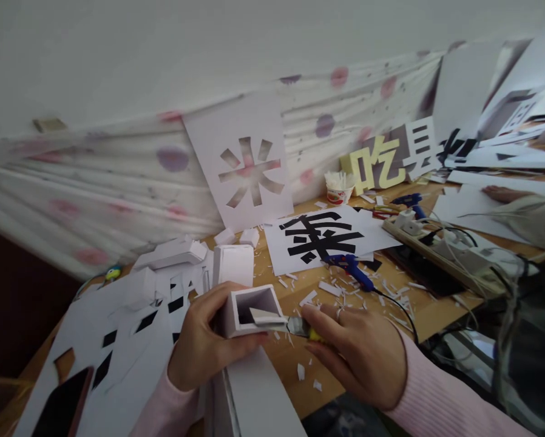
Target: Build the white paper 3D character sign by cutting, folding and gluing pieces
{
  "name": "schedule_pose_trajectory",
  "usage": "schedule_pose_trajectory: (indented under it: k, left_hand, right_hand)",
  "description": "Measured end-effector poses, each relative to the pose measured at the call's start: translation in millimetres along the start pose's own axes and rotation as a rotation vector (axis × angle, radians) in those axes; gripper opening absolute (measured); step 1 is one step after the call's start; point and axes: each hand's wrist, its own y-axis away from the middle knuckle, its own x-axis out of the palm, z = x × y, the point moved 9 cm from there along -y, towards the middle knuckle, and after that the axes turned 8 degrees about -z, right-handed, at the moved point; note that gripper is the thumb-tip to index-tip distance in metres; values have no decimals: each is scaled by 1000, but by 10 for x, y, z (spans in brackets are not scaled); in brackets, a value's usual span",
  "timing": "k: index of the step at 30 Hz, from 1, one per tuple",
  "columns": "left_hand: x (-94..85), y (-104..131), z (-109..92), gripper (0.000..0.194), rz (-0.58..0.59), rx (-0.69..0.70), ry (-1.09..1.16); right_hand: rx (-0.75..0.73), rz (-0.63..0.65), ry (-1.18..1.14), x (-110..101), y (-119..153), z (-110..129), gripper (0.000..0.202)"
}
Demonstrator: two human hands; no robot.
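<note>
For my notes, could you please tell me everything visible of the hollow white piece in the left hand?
The hollow white piece is four-sided, with flat walls that look like foam board. Its open end faces the camera, showing a shadowed inside. The left hand holds it from the left; the cutter meets its near right corner, where a pale pointed strip juts into the opening. Whether the piece joins the white panel below is hidden.
</note>
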Motion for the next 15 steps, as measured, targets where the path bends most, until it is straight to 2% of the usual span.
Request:
schedule_pose_trajectory:
  k: [4, 10, 12, 15]
  left_hand:
    - [28, 43, -5, 34, 78, 18, 58]
    - [-103, 30, 115, 29, 46, -72, 129]
    - [-127, 14, 128, 29, 49, -59, 140]
    - [-138, -1, 111, 34, 54, 6, 115]
  right_hand:
    - [-13, -37, 17, -42, -55, -25, 27]
    - [21, -176, -56, -227, 22, -129, 29]
    - [20, -182, -92, -233, 37, -114, 28]
    - [-54, -134, -157, -169, 13, 3, 27]
